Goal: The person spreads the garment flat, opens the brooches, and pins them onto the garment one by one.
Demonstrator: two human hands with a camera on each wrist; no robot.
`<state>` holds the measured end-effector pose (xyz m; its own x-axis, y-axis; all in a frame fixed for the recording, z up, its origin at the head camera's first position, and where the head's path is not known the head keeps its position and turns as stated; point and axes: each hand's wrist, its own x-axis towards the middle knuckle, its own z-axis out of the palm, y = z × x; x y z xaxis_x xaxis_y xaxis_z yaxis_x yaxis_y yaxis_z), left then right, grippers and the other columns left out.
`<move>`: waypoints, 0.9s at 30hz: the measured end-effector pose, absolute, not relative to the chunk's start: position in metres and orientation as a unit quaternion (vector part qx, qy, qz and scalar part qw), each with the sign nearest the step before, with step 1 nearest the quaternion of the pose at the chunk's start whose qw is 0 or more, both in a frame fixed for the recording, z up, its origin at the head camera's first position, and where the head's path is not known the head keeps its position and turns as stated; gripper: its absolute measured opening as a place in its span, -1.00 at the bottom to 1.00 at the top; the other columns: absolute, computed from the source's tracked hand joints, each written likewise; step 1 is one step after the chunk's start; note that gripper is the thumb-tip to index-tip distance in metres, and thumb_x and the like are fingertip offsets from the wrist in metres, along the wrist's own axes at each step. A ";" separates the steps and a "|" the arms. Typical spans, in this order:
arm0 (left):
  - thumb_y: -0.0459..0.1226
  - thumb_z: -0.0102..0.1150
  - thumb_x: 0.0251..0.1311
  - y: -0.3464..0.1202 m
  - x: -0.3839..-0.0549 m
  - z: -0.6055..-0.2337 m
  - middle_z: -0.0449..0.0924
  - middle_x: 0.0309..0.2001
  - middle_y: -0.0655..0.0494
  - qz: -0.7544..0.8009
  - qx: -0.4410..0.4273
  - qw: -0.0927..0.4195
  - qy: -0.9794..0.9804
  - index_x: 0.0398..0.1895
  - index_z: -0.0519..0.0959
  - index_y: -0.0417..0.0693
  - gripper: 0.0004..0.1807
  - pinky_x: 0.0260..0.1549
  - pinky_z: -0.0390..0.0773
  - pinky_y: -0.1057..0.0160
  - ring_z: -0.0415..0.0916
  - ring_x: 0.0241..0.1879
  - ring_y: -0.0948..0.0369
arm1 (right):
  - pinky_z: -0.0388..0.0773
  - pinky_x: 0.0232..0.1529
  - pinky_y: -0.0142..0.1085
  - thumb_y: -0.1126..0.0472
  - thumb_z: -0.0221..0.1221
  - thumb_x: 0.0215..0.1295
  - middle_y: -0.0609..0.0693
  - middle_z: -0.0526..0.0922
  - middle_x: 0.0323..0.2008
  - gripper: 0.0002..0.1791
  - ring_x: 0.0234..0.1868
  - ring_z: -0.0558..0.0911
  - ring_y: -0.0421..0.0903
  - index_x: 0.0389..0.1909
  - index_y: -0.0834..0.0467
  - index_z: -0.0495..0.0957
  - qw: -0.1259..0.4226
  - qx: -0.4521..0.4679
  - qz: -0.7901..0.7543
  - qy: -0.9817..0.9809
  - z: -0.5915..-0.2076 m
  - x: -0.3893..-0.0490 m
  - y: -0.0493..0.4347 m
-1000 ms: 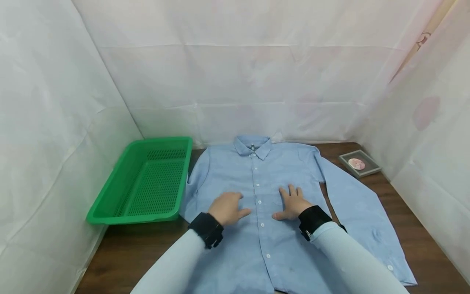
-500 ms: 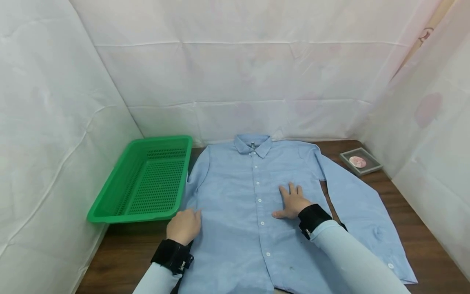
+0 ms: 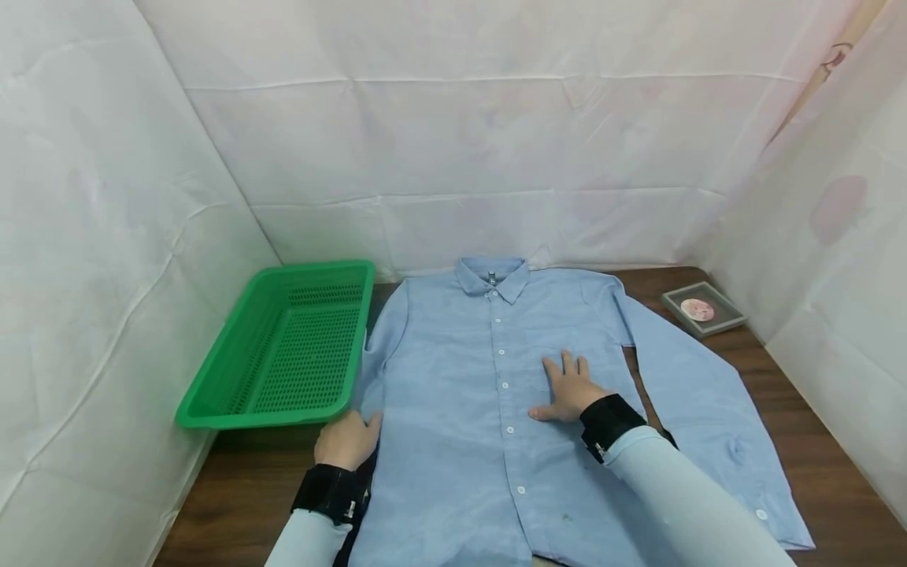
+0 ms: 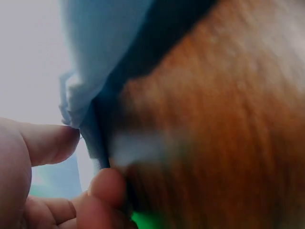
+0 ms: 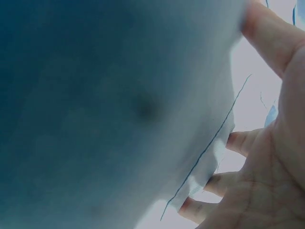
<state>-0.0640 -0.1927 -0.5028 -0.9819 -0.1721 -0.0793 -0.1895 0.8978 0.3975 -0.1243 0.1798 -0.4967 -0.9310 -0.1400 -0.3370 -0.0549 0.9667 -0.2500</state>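
Note:
A light blue button-up shirt [image 3: 446, 362] lies front up, collar away from me, its right-hand sleeve [image 3: 701, 394] spread out to the side. My right hand [image 3: 570, 390] rests on the shirt's chest with fingers spread. In the right wrist view, the right fingers [image 5: 221, 183] touch the pale cloth. My left hand [image 3: 347, 441] is at the shirt's left edge, just below the basket's near corner. The left wrist view shows the thumb [image 4: 57, 143] at a fold of cloth, with a gap between it and the bent fingers [image 4: 107, 188]. The left-hand sleeve is partly hidden beside the basket.
A green perforated basket [image 3: 272, 417] stands left of the shirt. At the back right lies a small grey-framed square [image 3: 726, 315] with a pink round on it. Brown wooden table [image 3: 241, 488] shows around them; white sheets [image 3: 453, 157] enclose the back and sides.
My left hand has moved from the middle of the shirt to its left edge, by the basket. The right hand has stayed on the chest.

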 end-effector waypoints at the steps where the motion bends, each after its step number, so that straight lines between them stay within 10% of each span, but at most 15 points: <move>1: -0.03 0.03 0.34 -0.193 -0.065 -0.503 0.24 -0.79 0.10 0.212 -0.090 0.021 0.973 -0.83 0.27 -0.04 -0.44 -0.83 0.23 0.22 0.26 -0.78 0.16 | 0.13 0.18 0.36 -0.33 0.31 0.01 0.42 -0.16 0.44 0.19 0.40 -0.17 0.46 0.49 0.22 -0.01 0.179 -0.049 -0.118 0.976 -0.496 -0.124 0.180; 27: -0.39 0.06 0.24 -0.191 -0.069 -0.505 0.25 -0.60 0.05 0.281 -0.029 -0.002 0.959 -0.44 0.31 -0.12 -0.84 -0.65 0.27 0.23 0.26 -0.63 0.15 | 0.12 0.14 0.41 -0.32 0.30 0.04 0.41 -0.20 0.45 0.18 0.41 -0.22 0.45 0.50 0.21 -0.04 0.194 -0.044 -0.114 0.973 -0.490 -0.122 0.178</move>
<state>-0.0685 -0.1911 -0.5051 -0.9984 -0.0559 -0.0127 -0.0539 0.8406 0.5389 -0.1219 0.1778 -0.4896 -0.9211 -0.1297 -0.3671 -0.0417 0.9703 -0.2381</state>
